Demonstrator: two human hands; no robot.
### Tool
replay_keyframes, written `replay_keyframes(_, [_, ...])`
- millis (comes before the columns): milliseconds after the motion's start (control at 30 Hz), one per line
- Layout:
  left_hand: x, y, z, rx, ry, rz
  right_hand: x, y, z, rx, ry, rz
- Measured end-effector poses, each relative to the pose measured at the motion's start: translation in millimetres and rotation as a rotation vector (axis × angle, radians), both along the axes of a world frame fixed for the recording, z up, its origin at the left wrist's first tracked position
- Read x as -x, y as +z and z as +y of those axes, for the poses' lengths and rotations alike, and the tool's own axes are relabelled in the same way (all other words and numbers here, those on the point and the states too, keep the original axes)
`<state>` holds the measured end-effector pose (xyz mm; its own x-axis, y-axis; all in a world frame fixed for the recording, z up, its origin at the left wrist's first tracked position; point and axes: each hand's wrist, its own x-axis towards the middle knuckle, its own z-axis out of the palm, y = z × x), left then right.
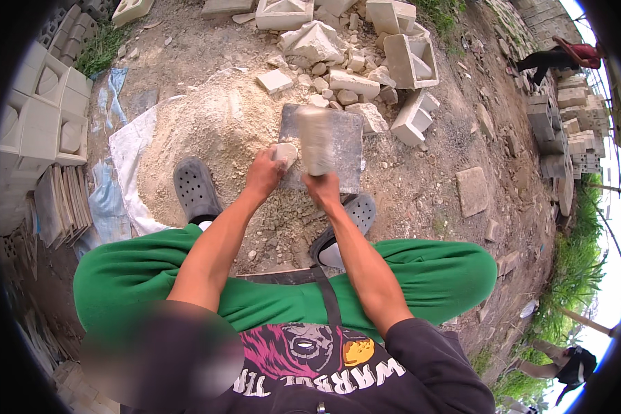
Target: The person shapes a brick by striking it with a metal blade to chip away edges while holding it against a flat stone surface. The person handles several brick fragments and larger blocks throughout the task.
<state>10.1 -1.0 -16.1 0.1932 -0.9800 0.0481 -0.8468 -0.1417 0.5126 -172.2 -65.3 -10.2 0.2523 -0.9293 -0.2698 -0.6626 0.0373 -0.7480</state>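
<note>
My left hand (265,172) is closed round a small pale chunk of block (286,153) at the left edge of a dark flat slab (348,148). In my right hand (322,189) is a thick, pale bar-shaped tool (315,141), gripped at its near end. Motion smears it, so its exact kind cannot be made out. It stands over the slab, pointing away from me; whether it touches anything I cannot tell. To the left of the slab spreads a heap of crushed pale rubble (210,127), partly on a white sheet (132,152).
Broken pale blocks (317,43) are piled beyond the slab. Moulded blocks (48,103) and thin boards (63,200) are stacked at left. My grey clogs (194,185) flank the work spot. A flat stone (471,192) lies right. Another person (566,55) is at far right.
</note>
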Motion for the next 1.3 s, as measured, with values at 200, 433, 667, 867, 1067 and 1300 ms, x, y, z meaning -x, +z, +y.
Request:
replay_keyframes(200, [-4, -6, 2, -0.057, 0.021, -0.04, 10, 28, -16, -0.255, -0.068, -0.21])
replay_keyframes(433, [-3, -2, 5, 0.008, -0.014, -0.066, -16, 32, -20, 0.057, -0.062, -0.236])
replay_keyframes(667, [-4, -7, 1, -0.025, -0.021, -0.103, 10, -14, -14, -0.17, -0.037, 0.037])
replay_keyframes(867, [-3, -1, 4, -0.01, -0.027, -0.075, -8, 43, -27, -0.064, -0.012, -0.006])
replay_keyframes(1067, [-4, -11, 2, 0.068, -0.008, 0.004, -3, 55, -34, 0.106, -0.042, 0.077])
replay_keyframes(1300, [11, -6, -28, 0.106, -0.045, -0.009, 17, 44, -39, -0.026, -0.118, 0.025])
